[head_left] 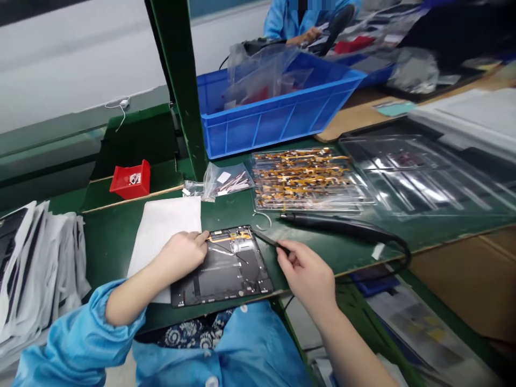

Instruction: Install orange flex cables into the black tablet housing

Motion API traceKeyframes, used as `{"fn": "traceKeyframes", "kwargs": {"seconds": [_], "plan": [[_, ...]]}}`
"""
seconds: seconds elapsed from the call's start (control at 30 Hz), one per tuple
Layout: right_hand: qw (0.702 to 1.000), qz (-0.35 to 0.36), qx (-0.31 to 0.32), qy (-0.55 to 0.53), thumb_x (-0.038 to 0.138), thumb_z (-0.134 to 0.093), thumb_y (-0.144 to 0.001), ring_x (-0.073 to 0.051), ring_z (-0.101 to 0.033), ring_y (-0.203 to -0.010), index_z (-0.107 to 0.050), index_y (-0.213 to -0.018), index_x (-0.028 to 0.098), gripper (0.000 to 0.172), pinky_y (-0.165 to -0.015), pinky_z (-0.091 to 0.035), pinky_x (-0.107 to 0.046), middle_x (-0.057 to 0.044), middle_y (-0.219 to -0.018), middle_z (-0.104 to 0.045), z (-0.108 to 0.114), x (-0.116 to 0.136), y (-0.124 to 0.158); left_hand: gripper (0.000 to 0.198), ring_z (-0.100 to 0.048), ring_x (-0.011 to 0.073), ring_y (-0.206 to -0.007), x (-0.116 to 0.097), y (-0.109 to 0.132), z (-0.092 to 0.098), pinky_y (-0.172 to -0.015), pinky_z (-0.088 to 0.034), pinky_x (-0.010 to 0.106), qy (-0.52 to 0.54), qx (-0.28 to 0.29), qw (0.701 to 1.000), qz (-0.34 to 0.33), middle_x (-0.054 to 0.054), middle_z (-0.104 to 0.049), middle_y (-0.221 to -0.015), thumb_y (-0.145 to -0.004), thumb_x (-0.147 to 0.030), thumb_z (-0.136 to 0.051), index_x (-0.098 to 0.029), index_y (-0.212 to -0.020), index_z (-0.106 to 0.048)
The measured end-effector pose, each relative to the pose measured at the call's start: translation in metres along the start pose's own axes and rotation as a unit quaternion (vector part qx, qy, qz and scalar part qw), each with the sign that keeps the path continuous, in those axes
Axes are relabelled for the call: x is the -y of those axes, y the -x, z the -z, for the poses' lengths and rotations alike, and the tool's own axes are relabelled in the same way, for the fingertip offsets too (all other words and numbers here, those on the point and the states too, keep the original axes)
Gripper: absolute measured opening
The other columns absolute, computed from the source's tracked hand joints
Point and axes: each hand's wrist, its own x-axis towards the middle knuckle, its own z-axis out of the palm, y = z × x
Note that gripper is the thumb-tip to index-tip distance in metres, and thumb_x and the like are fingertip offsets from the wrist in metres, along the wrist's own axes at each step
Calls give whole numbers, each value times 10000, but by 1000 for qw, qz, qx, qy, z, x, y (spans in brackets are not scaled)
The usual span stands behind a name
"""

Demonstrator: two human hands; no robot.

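Note:
An opened tablet housing (221,274) lies flat on the green bench, its inside facing up. An orange flex cable (226,236) runs along its far edge, and thin dark wires cross the middle. At the far left corner of the housing, my left hand (183,258) is closed, its fingertips on the edge. My right hand (308,274) pinches dark tweezers (266,238) to the right of the housing. The tweezers' tip points at the far right corner; whether it touches is unclear. A white sheet (165,220) lies partly beneath my left hand.
Behind are trays of flex cables (302,177), clear plastic trays (419,177), parts bags (229,180), a red bin (131,180) and a blue crate (278,115). A black corded tool (334,223) lies right. Wrapped panels (52,263) stand left. A co-worker's hand (308,36) shows beyond.

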Motion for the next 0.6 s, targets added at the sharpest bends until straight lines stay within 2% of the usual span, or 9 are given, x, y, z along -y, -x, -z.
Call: {"fn": "traceKeyframes", "kwargs": {"seconds": [0.17, 0.3, 0.37, 0.6], "plan": [[1000, -5, 0, 26, 289, -534, -1023, -122, -625, -717, -698, -1029, 169, 204, -744, -494, -252, -10, -830, -665, -1, 3, -2, 179, -706, 283, -952, 1, 3, -5, -628, -578, 375, -14, -22, 1000, -15, 166, -650, -1302, -910, -96, -580, -79, -977, -745], [999, -16, 3, 31, 288, -536, -1029, -119, -623, -733, -691, -1042, 161, 201, -764, -496, -251, -17, -870, -673, 0, 7, -3, 228, -709, 269, -941, -6, 7, -11, -590, -579, 355, -34, -134, 990, -10, 154, -689, -1229, -910, -59, -506, -66, -924, -734], [999, -11, 8, 33, 279, -547, -1028, -110, -618, -728, -686, -1046, 155, 188, -769, -502, -247, -25, -941, -687, 1, 7, -4, 233, -711, 269, -959, -10, 9, -14, -609, -591, 362, -34, -172, 984, 9, 143, -700, -1208, -926, -63, -492, -63, -917, -724], [999, 12, 21, 48, 233, -593, -1010, -112, -664, -856, -677, -1044, 150, 122, -808, -508, -220, -14, -1023, -692, 5, 7, -7, 141, -710, 251, -1037, -20, 8, -18, -697, -621, 373, 5, -208, 975, 74, 86, -703, -1223, -945, -128, -583, -88, -953, -718]]}}
